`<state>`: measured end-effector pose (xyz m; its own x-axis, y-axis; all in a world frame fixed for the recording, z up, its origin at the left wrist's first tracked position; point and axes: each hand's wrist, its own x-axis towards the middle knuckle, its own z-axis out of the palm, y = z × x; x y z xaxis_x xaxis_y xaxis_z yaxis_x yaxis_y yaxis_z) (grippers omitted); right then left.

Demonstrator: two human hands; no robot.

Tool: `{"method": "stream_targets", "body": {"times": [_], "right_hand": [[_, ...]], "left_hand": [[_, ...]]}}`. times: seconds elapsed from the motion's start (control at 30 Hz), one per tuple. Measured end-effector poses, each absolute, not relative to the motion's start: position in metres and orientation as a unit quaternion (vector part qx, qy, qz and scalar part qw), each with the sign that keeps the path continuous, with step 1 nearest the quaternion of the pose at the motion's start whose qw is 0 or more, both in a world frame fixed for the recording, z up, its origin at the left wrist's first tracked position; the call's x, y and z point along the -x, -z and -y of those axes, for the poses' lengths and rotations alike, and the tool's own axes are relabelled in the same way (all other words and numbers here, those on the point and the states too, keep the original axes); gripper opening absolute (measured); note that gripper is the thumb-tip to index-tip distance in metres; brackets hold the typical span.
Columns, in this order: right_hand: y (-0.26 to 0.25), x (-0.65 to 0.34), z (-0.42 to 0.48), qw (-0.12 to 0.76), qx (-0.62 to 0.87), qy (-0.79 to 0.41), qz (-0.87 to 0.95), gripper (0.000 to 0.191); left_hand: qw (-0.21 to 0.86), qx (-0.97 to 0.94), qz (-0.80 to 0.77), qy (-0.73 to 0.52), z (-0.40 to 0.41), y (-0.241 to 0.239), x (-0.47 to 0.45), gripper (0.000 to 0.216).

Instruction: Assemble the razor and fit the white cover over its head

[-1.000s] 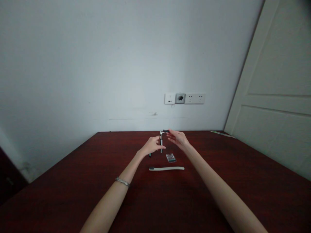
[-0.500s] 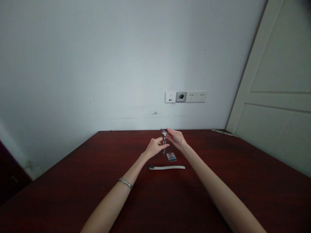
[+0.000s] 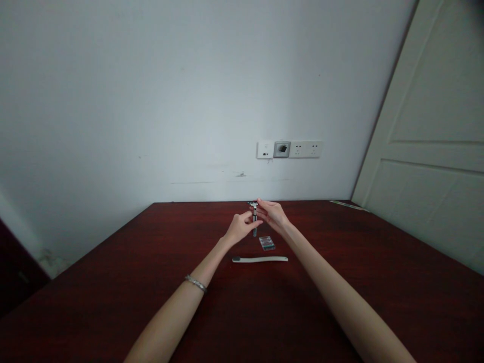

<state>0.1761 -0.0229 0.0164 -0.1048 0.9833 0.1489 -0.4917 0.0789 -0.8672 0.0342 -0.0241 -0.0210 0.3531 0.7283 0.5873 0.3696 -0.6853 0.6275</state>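
Note:
A silver and black razor (image 3: 254,226) is held upright above the table, its dark head at the top. My left hand (image 3: 240,228) closes on the handle, with the thumb across its near side. The fingers of my right hand (image 3: 274,213) are at the razor's head and upper neck, pinching there from the right. Below the hands, a small clear plastic case (image 3: 267,243) with a greenish edge lies on the table. Closer to me lies a white toothbrush (image 3: 260,259), its grey bristle end to the left.
The dark red wooden table (image 3: 121,282) reaches back to a pale wall (image 3: 212,111). A row of sockets and switches (image 3: 289,149) is on the wall. A white panelled door (image 3: 431,126) stands at the right, and a flat strip (image 3: 348,205) lies near the back right edge.
The razor's head has shifted slightly left, and its handle stands a little straighter. Both hands keep their places on it. The case and toothbrush stay where they were.

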Motion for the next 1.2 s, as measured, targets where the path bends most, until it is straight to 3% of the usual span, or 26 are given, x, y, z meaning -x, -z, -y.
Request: {"method": "stream_targets", "body": {"times": [1.2], "right_hand": [[-0.0176,-0.1793,0.0222,0.61,0.289,-0.592,0.442,0.017]], "left_hand": [[0.218,-0.802,-0.335,-0.444,0.0263,0.0187,-0.0322,0.033]]}}
